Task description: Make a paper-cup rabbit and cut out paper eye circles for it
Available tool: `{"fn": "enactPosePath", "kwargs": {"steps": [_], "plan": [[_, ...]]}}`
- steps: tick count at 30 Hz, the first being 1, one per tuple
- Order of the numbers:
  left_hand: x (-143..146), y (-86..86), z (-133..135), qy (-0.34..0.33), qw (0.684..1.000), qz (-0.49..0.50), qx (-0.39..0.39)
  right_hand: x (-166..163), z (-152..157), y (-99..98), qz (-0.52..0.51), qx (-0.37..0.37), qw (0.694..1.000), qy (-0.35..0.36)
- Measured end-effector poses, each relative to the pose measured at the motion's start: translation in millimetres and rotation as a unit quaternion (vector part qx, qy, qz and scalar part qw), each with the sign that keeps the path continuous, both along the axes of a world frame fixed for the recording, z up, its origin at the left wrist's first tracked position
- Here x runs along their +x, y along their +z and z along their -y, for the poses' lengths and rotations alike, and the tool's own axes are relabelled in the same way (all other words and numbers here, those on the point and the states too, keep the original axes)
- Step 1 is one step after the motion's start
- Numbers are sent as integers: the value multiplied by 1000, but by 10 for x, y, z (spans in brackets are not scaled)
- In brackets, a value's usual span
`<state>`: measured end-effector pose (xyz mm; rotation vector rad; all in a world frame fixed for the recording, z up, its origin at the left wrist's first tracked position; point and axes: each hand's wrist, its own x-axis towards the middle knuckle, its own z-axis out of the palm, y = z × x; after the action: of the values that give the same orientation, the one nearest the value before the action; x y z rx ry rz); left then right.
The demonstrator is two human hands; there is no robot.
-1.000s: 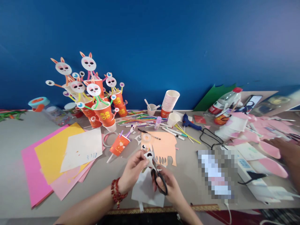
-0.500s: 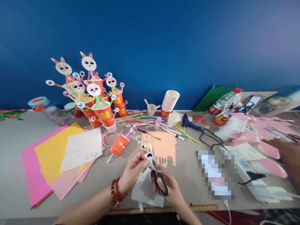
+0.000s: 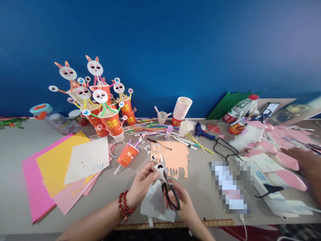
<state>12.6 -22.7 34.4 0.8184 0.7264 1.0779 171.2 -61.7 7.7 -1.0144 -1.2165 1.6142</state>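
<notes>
Between the thumb and fingers of my left hand [image 3: 145, 180] is a small white paper piece [image 3: 158, 169] with a black heart-like mark. My right hand [image 3: 181, 199] is closed round the black handles of a pair of scissors [image 3: 165, 184], whose blades point up and away, right beside the paper piece. Below both hands a white paper sheet [image 3: 156, 202] lies on the table. Just beyond the blades is an orange paper sheet [image 3: 173, 154] with cut-out shapes along its near edge. A small white round with a black mark [image 3: 153, 157] rests on it.
Paper cups with rabbit faces [image 3: 110, 122] stand at back left, behind coloured paper sheets [image 3: 54, 167]. A stack of cups [image 3: 182, 108], a blue glue gun [image 3: 204, 131] and pens [image 3: 185, 142] are farther back. Another person's hand [image 3: 298, 159] is at right, near a power strip [image 3: 267, 187].
Both of my hands, the paper piece and the scissors stay almost in place. The other person's hand at the right has shifted slightly.
</notes>
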Motion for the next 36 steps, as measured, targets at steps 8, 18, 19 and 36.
{"fn": "enactPosePath", "kwargs": {"steps": [8,18,19,36], "plan": [[-24,-10,-15,-11,1000,12,0,37,1,19,14,5,1000,3],[-34,0,-30,-5,1000,-12,7,80,7,17,34,-4,999,1],[-36,3,-31,-10,1000,-11,8,85,6,17,34,-2,999,1],[-85,107,-58,-38,998,-28,34,174,-68,157,68,26,997,24]]}}
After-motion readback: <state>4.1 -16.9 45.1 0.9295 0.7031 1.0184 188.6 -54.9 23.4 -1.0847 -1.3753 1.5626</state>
